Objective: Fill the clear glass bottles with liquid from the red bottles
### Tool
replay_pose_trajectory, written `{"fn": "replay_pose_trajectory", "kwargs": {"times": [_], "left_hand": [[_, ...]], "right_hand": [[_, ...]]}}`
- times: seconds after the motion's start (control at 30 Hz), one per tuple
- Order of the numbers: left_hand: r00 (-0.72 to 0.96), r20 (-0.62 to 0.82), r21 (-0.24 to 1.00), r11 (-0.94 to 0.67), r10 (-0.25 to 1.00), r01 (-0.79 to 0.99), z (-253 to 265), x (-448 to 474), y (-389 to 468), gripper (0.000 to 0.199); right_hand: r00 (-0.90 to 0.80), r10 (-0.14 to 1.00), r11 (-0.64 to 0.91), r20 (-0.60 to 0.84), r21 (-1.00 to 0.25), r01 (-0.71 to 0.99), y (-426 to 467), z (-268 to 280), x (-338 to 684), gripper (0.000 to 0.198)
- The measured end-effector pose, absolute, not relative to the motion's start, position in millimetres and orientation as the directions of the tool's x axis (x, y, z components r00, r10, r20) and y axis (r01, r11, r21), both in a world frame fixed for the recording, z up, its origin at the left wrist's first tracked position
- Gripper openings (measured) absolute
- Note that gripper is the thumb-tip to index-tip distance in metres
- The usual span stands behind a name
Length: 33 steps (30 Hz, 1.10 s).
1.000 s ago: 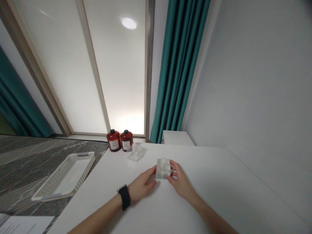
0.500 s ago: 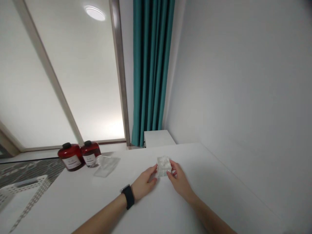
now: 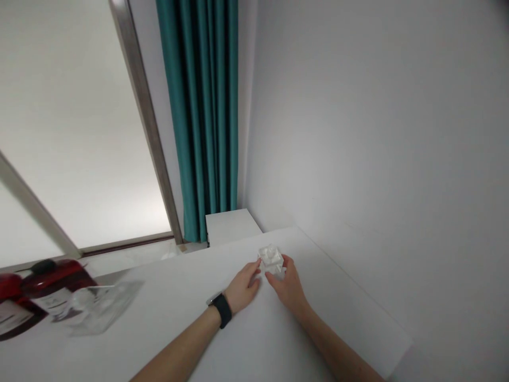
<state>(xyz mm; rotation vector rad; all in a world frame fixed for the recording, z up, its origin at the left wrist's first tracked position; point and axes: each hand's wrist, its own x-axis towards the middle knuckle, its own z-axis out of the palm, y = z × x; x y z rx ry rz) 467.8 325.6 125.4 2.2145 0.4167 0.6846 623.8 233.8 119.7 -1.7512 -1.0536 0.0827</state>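
Observation:
A small, clear, box-shaped block [image 3: 271,257] with a whitish, uneven top rests on the white table [image 3: 170,297], near its far edge. My left hand [image 3: 242,289], with a dark watch on its wrist, has its fingertips against the block's left side. From the right, my right hand [image 3: 290,286] pinches the block, thumb at the near face and fingers around the right side. What the block contains cannot be made out.
Two dark red bottles, one with a black cap [image 3: 55,286] and another [image 3: 14,305] cut off by the frame, stand at the left. Beside them lies a clear plastic bag [image 3: 113,307]. A white cabinet [image 3: 234,225], green curtain [image 3: 202,122] and wall [image 3: 358,159] border the table.
The view has turned to the right, so bottles, bag and curtain shift left and the white basket has left the picture. Both hands stay at the clear block, whose angle has turned slightly.

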Motion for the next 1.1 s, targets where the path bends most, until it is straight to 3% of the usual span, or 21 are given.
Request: {"fn": "replay_pose_trajectory", "kwargs": {"times": [0.1, 0.27, 0.37, 0.53, 1.1], "left_hand": [[0.814, 0.371, 0.705, -0.706, 0.446, 0.066, 124.2, 470.6, 324.4, 0.067], [0.827, 0.37, 0.652, -0.752, 0.423, 0.092, 123.2, 467.3, 323.4, 0.068], [0.857, 0.355, 0.539, -0.831, 0.374, 0.139, 123.2, 467.4, 322.3, 0.068], [0.89, 0.348, 0.346, -0.922, 0.296, 0.172, 125.2, 466.3, 318.7, 0.048], [0.899, 0.324, 0.312, -0.931, 0.294, 0.193, 130.1, 462.3, 316.6, 0.043]], "right_hand": [[0.639, 0.637, -0.124, 0.43, -0.762, 0.636, 236.8, 118.6, 621.6, 0.061], [0.624, 0.614, -0.143, 0.483, -0.709, 0.69, 244.2, 117.1, 622.9, 0.055], [0.607, 0.608, -0.14, 0.512, -0.683, 0.717, 247.6, 115.4, 632.9, 0.054], [0.604, 0.581, -0.155, 0.546, -0.654, 0.74, 254.7, 111.8, 672.0, 0.053], [0.669, 0.505, -0.25, 0.546, -0.649, 0.719, 306.7, 104.5, 783.9, 0.067]]}}
